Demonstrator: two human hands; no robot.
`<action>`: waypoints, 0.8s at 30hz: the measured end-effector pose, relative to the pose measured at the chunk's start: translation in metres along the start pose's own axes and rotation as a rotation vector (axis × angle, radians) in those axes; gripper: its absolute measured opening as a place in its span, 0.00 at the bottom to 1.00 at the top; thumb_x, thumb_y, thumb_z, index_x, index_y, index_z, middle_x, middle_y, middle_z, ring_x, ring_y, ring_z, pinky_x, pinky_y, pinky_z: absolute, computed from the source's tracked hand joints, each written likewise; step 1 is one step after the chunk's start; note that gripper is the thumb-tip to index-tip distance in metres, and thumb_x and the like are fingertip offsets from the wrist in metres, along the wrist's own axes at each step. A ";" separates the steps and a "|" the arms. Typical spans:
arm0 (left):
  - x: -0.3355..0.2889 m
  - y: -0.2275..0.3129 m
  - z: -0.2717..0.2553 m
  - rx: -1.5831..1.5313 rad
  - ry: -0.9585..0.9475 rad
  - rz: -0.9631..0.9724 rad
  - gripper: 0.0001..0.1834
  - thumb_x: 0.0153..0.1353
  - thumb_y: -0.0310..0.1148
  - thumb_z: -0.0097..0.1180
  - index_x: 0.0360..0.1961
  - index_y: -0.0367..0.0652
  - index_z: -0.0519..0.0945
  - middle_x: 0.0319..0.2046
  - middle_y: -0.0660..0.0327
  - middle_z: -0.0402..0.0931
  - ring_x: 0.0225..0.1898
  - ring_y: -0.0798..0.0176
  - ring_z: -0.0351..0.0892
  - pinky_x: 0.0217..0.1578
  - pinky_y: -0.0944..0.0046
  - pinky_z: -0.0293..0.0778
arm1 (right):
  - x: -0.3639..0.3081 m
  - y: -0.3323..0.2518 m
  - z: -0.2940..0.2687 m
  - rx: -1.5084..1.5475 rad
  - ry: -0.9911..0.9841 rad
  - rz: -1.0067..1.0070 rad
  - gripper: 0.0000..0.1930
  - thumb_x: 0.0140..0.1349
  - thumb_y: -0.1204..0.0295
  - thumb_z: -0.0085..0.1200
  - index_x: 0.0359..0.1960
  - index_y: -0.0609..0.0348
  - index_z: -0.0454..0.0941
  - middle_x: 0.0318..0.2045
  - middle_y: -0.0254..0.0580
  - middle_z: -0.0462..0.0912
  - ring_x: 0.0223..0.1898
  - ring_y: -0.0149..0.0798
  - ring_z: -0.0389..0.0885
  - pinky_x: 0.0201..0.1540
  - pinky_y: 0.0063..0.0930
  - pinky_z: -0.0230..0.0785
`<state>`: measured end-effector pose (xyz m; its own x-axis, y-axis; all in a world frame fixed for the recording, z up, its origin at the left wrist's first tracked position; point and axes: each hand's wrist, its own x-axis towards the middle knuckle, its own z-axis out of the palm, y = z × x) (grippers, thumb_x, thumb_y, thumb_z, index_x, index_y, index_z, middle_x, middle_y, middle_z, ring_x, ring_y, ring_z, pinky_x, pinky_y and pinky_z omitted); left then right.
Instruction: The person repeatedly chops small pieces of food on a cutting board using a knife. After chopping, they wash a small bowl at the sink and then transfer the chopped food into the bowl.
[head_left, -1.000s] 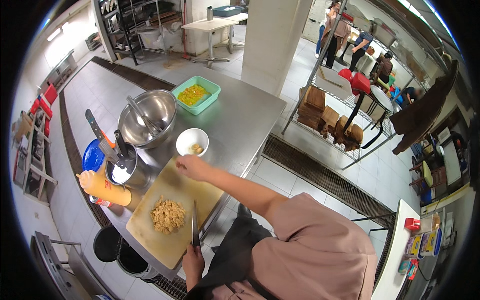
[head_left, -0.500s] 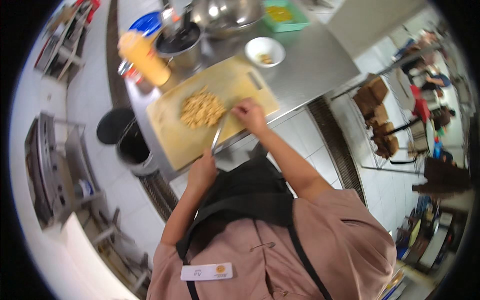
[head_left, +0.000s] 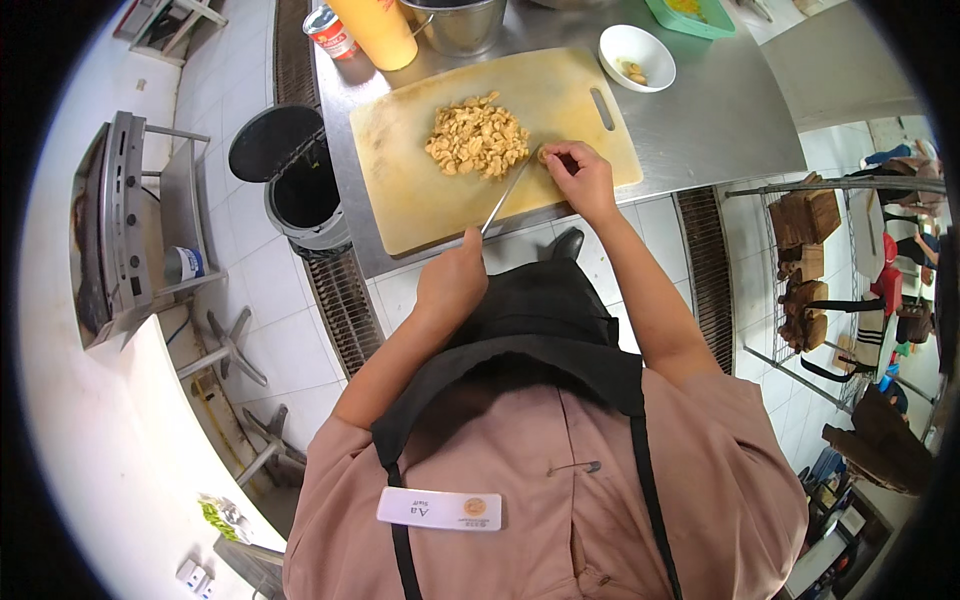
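Observation:
My left hand (head_left: 453,278) grips a knife (head_left: 506,195) at the near edge of the cutting board (head_left: 400,205), its blade pointing away across the board. Just beyond the blade tip, my right hand (head_left: 585,178) pinches a small brown food piece (head_left: 543,154) against the board's surface. A heap of tan sliced pieces (head_left: 478,138), perhaps mushrooms, lies left of the blade. Behind my right hand stands a white bowl (head_left: 624,43) with a few similar pieces in it.
A metal pot (head_left: 460,30), a yellow-orange bottle (head_left: 378,30) and a red-and-white can (head_left: 330,33) stand behind the board on the steel table (head_left: 720,120). A green tray (head_left: 690,18) is at the back. Left of the table is an open black bin (head_left: 306,195); a wire shelf stands right.
The view has shifted, so the board and table sit further right and higher. Both hands keep their places at the board, the left on the knife, the right beside its tip.

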<state>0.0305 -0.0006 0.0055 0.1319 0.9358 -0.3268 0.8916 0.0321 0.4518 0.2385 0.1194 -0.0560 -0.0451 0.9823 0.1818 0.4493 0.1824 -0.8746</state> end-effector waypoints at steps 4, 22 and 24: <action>-0.002 0.006 -0.008 -0.004 -0.024 -0.031 0.08 0.64 0.31 0.41 0.39 0.37 0.65 0.20 0.40 0.75 0.26 0.35 0.77 0.29 0.37 0.69 | 0.001 -0.003 -0.002 0.047 -0.028 0.151 0.09 0.58 0.70 0.62 0.36 0.63 0.82 0.32 0.39 0.85 0.32 0.28 0.82 0.39 0.21 0.74; -0.005 0.006 -0.001 0.021 -0.016 0.048 0.07 0.58 0.26 0.42 0.38 0.36 0.66 0.19 0.44 0.76 0.24 0.39 0.78 0.25 0.43 0.72 | 0.001 0.002 0.000 -0.007 0.016 0.066 0.09 0.56 0.70 0.63 0.35 0.63 0.83 0.31 0.45 0.84 0.32 0.36 0.82 0.38 0.26 0.74; -0.003 0.005 0.001 0.017 -0.013 0.046 0.08 0.57 0.25 0.42 0.38 0.36 0.66 0.20 0.44 0.77 0.25 0.39 0.78 0.25 0.43 0.72 | 0.001 0.002 0.000 -0.008 0.013 0.045 0.09 0.56 0.70 0.63 0.34 0.62 0.83 0.32 0.44 0.84 0.32 0.36 0.82 0.39 0.26 0.74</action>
<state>0.0354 -0.0035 0.0074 0.1784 0.9316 -0.3166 0.8918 -0.0171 0.4521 0.2392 0.1208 -0.0579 -0.0131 0.9888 0.1484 0.4577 0.1379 -0.8783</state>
